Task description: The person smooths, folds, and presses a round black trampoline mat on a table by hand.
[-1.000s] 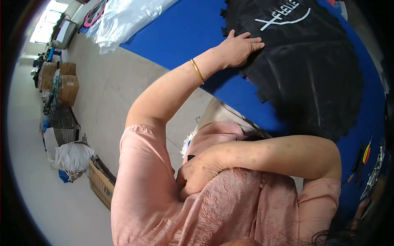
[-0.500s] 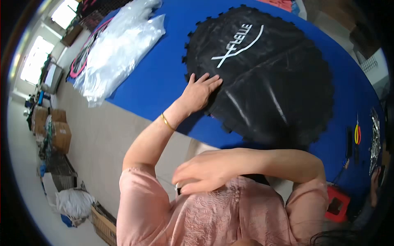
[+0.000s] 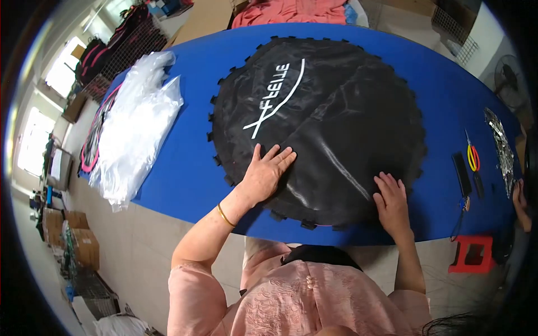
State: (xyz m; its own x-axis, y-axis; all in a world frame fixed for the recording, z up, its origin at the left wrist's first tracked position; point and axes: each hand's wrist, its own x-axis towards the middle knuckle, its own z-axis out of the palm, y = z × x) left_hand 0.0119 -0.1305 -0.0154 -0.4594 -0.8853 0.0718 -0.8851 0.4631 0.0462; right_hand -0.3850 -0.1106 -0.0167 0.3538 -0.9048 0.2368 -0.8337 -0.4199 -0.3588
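Note:
A round black trampoline mat [image 3: 347, 129] with white lettering and small black tabs around its rim lies flat on the blue table [image 3: 185, 145]. Creases run across its surface. My left hand [image 3: 264, 175], with a gold bangle at the wrist, rests on the mat's near left part, fingers spread. Near the mat's front right edge, my right hand [image 3: 392, 203] lies palm down, its fingers stretched out. Neither hand grips anything.
Clear plastic bags [image 3: 137, 123] cover the table's left end beside pink-and-black loops [image 3: 88, 159]. At right lie yellow-and-red-handled scissors [image 3: 473, 158], a black bar [image 3: 461, 175] and shiny metal pieces [image 3: 500, 147]. A red stool [image 3: 472, 253] stands below; another person's hand [image 3: 521, 204] shows at the edge.
My right hand has come away from in front of my chest and down onto the mat. My left hand stays on the mat. The view has shifted, showing more of the table's far side.

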